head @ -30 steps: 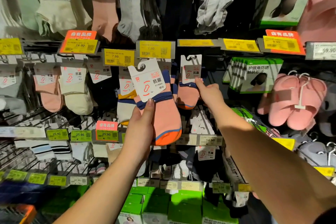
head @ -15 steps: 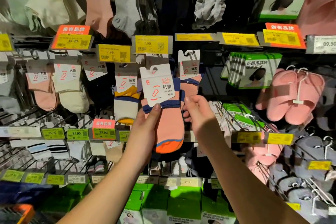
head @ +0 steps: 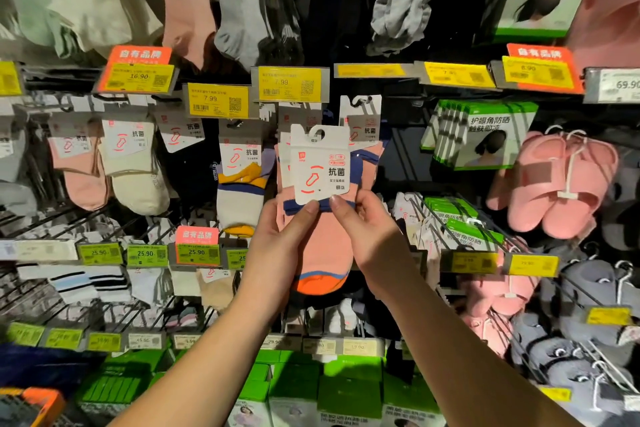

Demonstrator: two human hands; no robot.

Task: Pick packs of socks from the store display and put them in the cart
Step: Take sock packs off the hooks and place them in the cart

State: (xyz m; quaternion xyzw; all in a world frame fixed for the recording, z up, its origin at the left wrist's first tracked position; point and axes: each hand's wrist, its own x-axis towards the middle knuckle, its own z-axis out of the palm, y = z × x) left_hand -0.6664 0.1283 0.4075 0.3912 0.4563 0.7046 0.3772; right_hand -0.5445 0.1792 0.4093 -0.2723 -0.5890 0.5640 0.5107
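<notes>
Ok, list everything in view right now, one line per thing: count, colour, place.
held sock packs: at least two, salmon with navy band and orange toe, centre, gripped by both hands
hanging sock packs: many, pink, cream, white-yellow, middle row left
upper socks: several, grey, pink, cream, mint, top row
price tags: many, yellow, green, some orange-backed, along rails
slippers: several pairs, pink and grey, right
boxes: many, green and white, right and bottom
left hand: one, centre, gripping packs
right hand: one, centre, gripping packs

I can read 抗菌 on the sock pack card [head: 320, 168], 7.99 on the yellow tag [head: 219, 101], 25.90 on the green tag [head: 99, 252].
</notes>
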